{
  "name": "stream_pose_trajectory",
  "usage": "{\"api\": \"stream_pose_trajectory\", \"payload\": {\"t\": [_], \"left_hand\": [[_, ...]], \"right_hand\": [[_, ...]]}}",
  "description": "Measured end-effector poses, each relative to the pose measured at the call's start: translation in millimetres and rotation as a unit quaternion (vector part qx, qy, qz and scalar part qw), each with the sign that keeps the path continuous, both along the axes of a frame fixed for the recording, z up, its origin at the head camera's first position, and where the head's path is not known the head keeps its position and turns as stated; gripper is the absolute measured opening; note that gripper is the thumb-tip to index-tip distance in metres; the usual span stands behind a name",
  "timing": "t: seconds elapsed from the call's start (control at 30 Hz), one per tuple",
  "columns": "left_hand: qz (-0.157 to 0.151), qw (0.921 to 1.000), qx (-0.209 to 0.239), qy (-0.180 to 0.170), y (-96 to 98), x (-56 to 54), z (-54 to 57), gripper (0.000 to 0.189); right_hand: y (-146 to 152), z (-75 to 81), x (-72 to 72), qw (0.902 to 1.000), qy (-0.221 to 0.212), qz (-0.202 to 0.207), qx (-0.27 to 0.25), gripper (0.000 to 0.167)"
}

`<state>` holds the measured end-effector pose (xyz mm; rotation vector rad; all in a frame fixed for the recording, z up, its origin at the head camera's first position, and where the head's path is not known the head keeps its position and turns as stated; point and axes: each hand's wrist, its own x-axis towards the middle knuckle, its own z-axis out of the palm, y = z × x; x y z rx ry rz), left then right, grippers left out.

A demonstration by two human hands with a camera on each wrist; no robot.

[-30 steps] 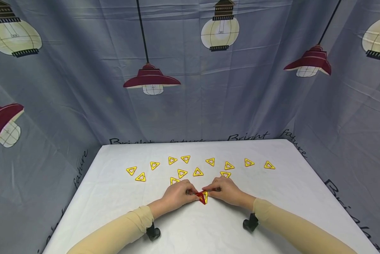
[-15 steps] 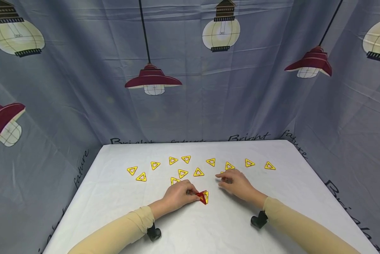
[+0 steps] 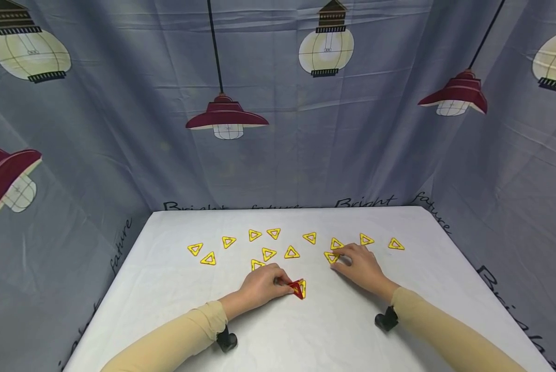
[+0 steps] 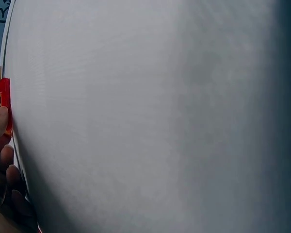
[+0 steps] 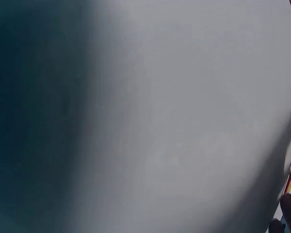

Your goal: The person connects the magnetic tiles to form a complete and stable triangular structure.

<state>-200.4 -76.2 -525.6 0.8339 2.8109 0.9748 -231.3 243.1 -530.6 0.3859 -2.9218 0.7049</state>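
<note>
My left hand (image 3: 265,285) pinches a red triangle tile (image 3: 296,289) between thumb and fingers, near the middle of the white table. In the left wrist view, the thumb presses on the face of this hollow red tile (image 4: 7,94). A yellow triangle tile (image 3: 303,289) stands joined against its right side, together forming a small tilted shape. Farther right, my right hand (image 3: 363,264) has its thumb and index finger at the right side of another hollow yellow triangle tile (image 3: 327,254), pinching it at the table. Only fingertips of that hand (image 5: 290,208) show in the right wrist view.
Several more flat yellow triangle tiles lie scattered across the back of the table (image 3: 175,310), among them one at the far right (image 3: 396,244) and one at the left (image 3: 208,259). Another yellow tile (image 3: 336,243) lies just behind my right hand. A grey-blue curtain (image 3: 278,170) surrounds the table.
My right hand has let go of the red and yellow joined tiles and moved right and back to a loose yellow tile. The left hand stays holding the red tile.
</note>
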Motion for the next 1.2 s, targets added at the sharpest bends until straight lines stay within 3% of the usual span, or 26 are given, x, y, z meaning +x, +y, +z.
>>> {"api": "stream_pose_trajectory", "payload": {"t": [0.33,0.77,1.2], "left_hand": [[0.0,1.0,-0.002,-0.004,1.5,-0.5,1.5,0.014],[0.0,1.0,0.0,-0.001,1.6,0.7,2.2,0.013],[0.002,1.0,0.001,-0.003,0.3,0.8,1.6,0.013]], "right_hand": [[-7.3,0.2,-3.9,0.9994,-0.008,-0.031,0.012,0.043],[-1.9,3.5,1.0,0.9987,-0.033,-0.039,-0.004,0.051],[-4.5,2.9,-0.5,0.998,-0.038,-0.045,-0.022,0.047]]}}
